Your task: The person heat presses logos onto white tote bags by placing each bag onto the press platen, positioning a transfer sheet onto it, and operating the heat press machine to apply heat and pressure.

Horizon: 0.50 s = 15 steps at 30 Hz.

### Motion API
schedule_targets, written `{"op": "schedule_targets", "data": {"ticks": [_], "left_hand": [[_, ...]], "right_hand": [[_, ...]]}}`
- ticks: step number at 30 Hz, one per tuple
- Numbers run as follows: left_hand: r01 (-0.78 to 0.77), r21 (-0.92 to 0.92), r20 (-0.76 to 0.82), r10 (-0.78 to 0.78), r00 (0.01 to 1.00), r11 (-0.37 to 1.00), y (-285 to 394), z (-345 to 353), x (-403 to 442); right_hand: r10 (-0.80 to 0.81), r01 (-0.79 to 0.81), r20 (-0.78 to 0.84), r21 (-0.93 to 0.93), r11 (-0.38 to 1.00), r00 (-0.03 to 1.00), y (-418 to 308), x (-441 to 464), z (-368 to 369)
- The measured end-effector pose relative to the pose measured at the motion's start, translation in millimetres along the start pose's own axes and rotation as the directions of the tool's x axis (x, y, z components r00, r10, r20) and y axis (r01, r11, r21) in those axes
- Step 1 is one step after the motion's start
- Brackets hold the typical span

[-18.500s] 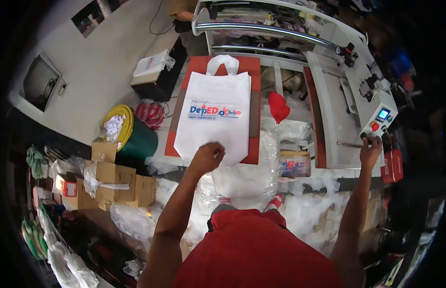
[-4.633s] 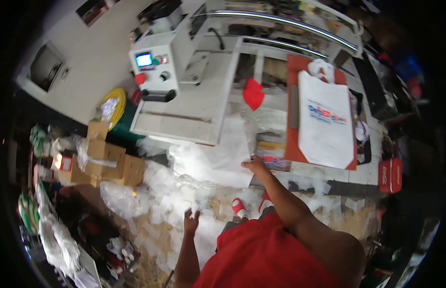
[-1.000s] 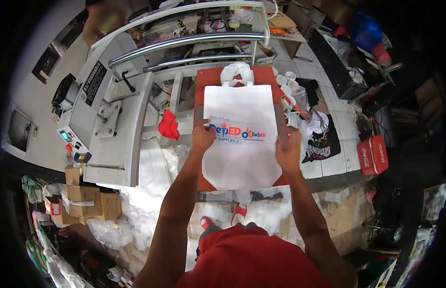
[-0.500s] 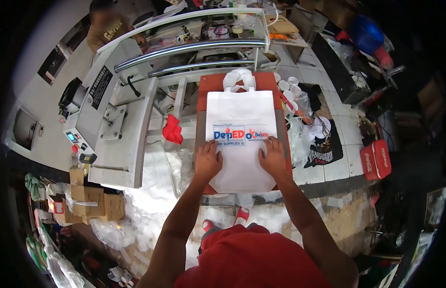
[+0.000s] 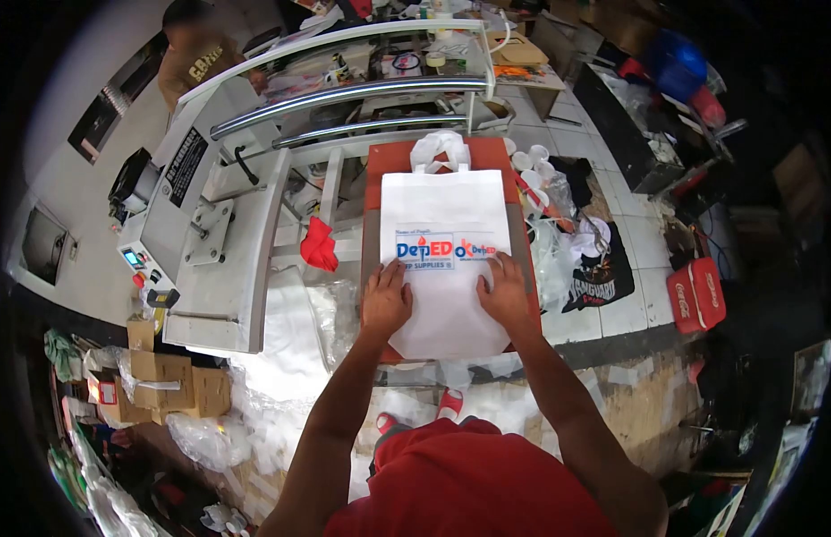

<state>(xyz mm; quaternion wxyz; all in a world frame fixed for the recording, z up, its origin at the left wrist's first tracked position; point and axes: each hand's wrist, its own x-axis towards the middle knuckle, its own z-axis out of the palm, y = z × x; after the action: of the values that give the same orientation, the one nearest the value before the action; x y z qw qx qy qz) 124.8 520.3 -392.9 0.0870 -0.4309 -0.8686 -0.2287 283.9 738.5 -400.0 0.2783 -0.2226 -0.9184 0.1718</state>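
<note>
A white tote bag (image 5: 444, 201) lies flat on the red and grey press platen (image 5: 373, 199), its looped handles (image 5: 440, 152) pointing away from me. Blue and red "DepED" lettering (image 5: 424, 250) runs across its middle; whether this is on the cloth or on a thin film laid over it I cannot tell. My left hand (image 5: 386, 295) rests at the bag's left edge, fingertips by the lettering's lower left. At the right edge, my right hand (image 5: 506, 291) lies with its fingers stretched forward beside the smaller logo. Both hands are open and grip nothing visible.
On the left stands a heat press head (image 5: 223, 242) with a control panel and metal rails (image 5: 353, 100). A red cloth (image 5: 319, 244) hangs beside the platen. Cardboard boxes (image 5: 165, 380) sit lower left, a red cooler bag (image 5: 697, 295) right. Another person (image 5: 196, 58) stands at the far left.
The view has shifted slightly. My hands stay in nearly the same place on the bag, and the bag lies as before.
</note>
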Motion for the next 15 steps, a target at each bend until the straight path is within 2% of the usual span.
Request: {"op": "schedule_targets", "data": {"ticks": [6, 15], "left_hand": [[0.025, 0.013, 0.009, -0.025, 1.0, 1.0, 0.8, -2.1, -2.1], [-0.017, 0.01, -0.021, 0.017, 1.0, 1.0, -2.4, -1.5, -1.1]], "right_hand": [[-0.03, 0.029, -0.027, -0.028, 0.999, 0.999, 0.2, -0.6, 0.7], [-0.034, 0.033, -0.037, -0.019, 0.999, 0.999, 1.3, -0.7, 1.8]]}}
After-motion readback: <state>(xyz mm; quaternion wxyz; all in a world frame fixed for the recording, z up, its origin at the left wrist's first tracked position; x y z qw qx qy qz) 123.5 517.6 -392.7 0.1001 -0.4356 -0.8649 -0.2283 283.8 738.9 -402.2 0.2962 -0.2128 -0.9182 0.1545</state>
